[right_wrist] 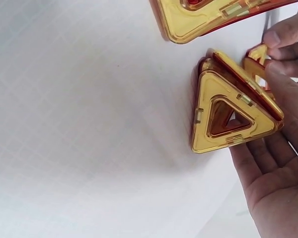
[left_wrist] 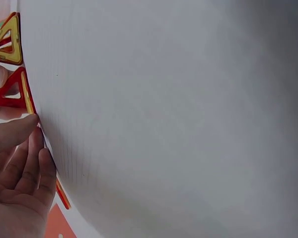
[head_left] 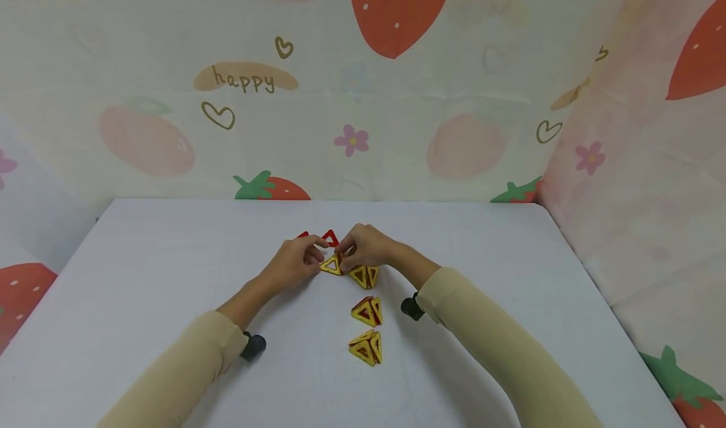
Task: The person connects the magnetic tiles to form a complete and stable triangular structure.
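Observation:
Both hands meet over a small group of see-through triangular magnetic tiles at the table's middle. My left hand [head_left: 295, 262] pinches the left corner of a yellow triangular magnetic tile [head_left: 331, 265] between thumb and fingers. On its other side, my right hand [head_left: 365, 245] grips a red triangular magnetic tile [left_wrist: 12, 91] that leans against the yellow one. The right fingers partly hide this joint. Just beyond the hands lies a red triangle [head_left: 330, 237]. Close by the right palm stands a yellow and red pyramid [right_wrist: 228, 114] of such tiles.
Two more yellow and red pyramids, a middle one [head_left: 367, 311] and a front one [head_left: 366, 347], stand in a line toward me. Another red tile [head_left: 303, 234] peeks out behind the left hand. A strawberry-print cloth [head_left: 397, 119] hangs behind the white table [head_left: 170, 277].

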A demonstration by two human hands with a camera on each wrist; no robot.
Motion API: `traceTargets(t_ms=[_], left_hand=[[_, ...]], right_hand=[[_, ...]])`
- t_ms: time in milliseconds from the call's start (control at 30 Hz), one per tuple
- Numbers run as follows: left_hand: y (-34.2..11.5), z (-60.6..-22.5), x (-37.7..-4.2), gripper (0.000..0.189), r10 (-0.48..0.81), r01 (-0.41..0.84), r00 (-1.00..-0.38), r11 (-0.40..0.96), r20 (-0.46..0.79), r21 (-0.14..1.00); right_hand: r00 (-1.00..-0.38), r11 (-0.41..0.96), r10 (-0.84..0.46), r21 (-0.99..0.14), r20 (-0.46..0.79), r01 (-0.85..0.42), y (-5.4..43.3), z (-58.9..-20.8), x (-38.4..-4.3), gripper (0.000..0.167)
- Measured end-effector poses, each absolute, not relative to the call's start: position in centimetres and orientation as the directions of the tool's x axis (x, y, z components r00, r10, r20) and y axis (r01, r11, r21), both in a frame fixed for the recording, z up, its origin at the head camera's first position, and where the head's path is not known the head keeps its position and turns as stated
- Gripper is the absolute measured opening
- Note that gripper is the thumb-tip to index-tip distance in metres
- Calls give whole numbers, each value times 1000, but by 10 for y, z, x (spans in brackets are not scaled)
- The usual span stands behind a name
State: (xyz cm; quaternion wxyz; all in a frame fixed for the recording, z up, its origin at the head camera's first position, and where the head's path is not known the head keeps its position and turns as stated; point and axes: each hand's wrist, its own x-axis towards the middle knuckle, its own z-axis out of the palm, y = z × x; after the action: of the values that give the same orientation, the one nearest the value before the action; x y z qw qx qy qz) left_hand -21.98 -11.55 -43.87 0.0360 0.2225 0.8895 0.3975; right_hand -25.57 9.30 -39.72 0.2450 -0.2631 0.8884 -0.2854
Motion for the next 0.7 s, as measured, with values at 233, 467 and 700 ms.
traceTargets(t_ms=[233,467,700], left_hand=[[-116,-438,-219,36,419,359,-901,582,110,729],[-125,-432,-225,35,352,348,-922,574,159,741],[-139,-428,-235,44,240,278,-958,642,157,714]], right_hand=[[-746,712,-592,-632,-305,-306,92,-399,-257,35],[-746,712,-589,-637,-312,-296,92,-398,-256,34],[-747,714,-589,-631,-308,-303,93,-398,-255,34]])
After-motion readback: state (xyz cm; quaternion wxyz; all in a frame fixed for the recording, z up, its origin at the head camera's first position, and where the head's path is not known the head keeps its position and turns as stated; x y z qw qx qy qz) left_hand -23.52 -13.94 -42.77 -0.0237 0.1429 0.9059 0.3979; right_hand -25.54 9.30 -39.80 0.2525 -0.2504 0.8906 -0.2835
